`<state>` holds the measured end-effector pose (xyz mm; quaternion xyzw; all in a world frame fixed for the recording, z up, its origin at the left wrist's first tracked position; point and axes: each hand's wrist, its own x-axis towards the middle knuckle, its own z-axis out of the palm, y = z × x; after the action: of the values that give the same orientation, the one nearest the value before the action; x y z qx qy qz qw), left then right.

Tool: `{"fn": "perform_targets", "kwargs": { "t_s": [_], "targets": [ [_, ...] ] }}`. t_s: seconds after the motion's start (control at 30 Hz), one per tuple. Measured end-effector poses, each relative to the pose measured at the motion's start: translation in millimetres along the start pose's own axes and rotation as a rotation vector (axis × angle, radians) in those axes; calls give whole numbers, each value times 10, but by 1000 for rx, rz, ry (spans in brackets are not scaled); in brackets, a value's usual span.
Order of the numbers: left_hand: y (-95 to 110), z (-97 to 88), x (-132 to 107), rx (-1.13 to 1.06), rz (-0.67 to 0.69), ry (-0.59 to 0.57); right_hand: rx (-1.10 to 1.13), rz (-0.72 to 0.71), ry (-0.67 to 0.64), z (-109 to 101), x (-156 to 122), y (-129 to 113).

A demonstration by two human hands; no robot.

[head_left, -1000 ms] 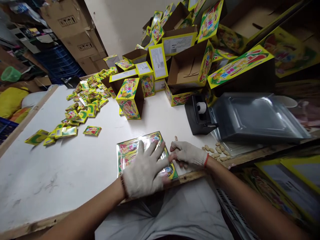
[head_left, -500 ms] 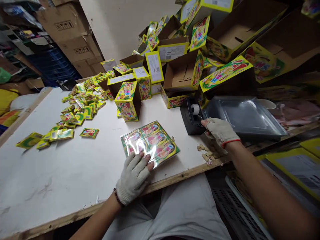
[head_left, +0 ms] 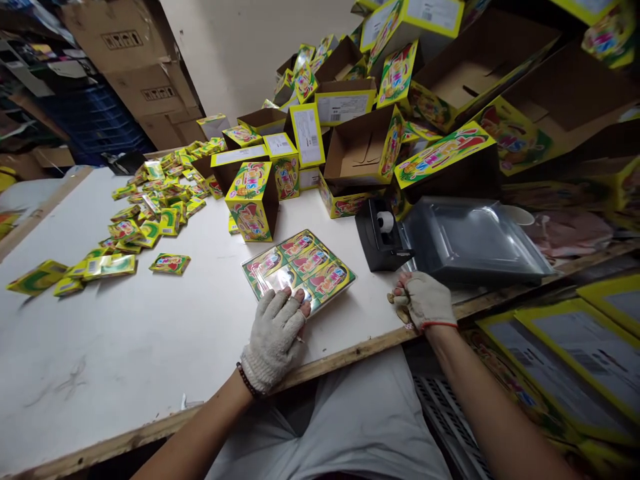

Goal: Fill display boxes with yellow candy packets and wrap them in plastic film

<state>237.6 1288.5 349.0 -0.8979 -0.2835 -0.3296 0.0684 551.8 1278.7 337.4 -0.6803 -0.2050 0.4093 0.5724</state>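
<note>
A clear-covered tray point(head_left: 327, 293) lies on the white table, with small yellow, green and red printed boxes showing through the plastic. My left hand point(head_left: 275, 337), in a fingerless white knit glove, rests on its near corner with the fingers outstretched. My right hand point(head_left: 427, 300), gloved alike with a red cuff edge, is low at the table's front edge. Its fingers are curled together over several small brown oval pieces point(head_left: 400, 303); whatever they pinch is hidden. Just beyond it stands a black tape dispenser point(head_left: 375, 243) with a white roll point(head_left: 385, 222).
Loose small printed boxes point(head_left: 170, 222) are heaped at the left. Open display cartons point(head_left: 360, 150) crowd the back and right. Stacked clear plastic covers point(head_left: 465, 233) sit beside the dispenser. A wooden strip point(head_left: 350, 357) edges the table, and more yellow cartons point(head_left: 565, 353) stand below right.
My right hand has left the tape dispenser and come down and nearer, to the brown oval pieces. My left hand stays on the tray. The view has shifted slightly.
</note>
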Motion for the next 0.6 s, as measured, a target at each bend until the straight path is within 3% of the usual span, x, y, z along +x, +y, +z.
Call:
{"fn": "perform_targets", "kwargs": {
  "t_s": [0.1, 0.17, 0.23, 0.33, 0.4, 0.5, 0.6],
  "targets": [
    [-11, -9, 8, -53, 10, 79, 2, 66, 29, 10, 16, 61],
    [-16, -7, -6, -101, -6, 146, -20, 87, -55, 33, -126, 42],
    [-20, -15, -27, -140, -25, 164, -39, 81, -228, 106, -381, 18],
    [-27, -60, -47, -188, -26, 101, -33, 71, -525, 326, -823, 21],
    [-33, -100, -47, -220, -30, 64, -26, 79, -651, 513, -1037, 55],
    [-46, -129, -39, -276, -62, 76, -28, 104, -718, 754, -1153, 130],
    [-55, -125, -35, -258, -35, 88, -53, 133, -723, 867, -1111, 199]
  ]
}}
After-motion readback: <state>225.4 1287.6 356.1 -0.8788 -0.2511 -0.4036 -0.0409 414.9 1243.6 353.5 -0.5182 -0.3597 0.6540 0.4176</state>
